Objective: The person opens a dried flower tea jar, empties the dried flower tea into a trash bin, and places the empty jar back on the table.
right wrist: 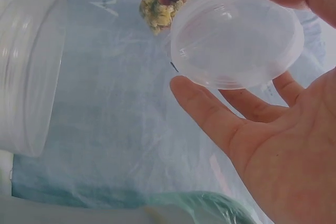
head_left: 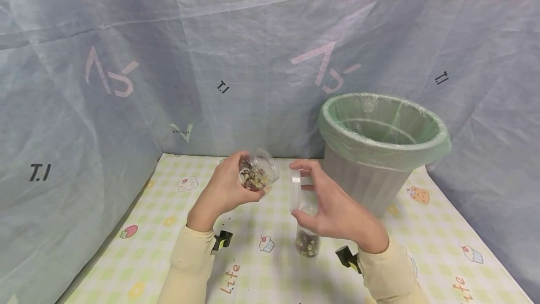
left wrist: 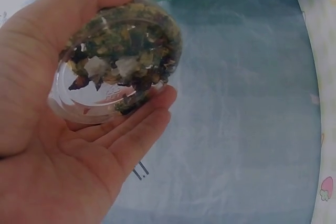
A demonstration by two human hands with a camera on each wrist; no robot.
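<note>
The left hand (head_left: 225,186) grips a tipped, round, clear plastic jar (head_left: 258,171) of yellow and dark bits (head_left: 254,180). Apart, the right hand (head_left: 333,205) pinches a round, clear plastic lid (right wrist: 239,38).

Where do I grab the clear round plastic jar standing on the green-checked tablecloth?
Grip the clear round plastic jar by its curved wall, low down, probably from the left: it stands upright, its round side suits wrapping fingers, and the right hand, holding a clear round plastic lid, seems to crowd its right.

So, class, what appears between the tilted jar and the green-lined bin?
In the head view, a clear lid and the right hand holding it appear between them.
</note>
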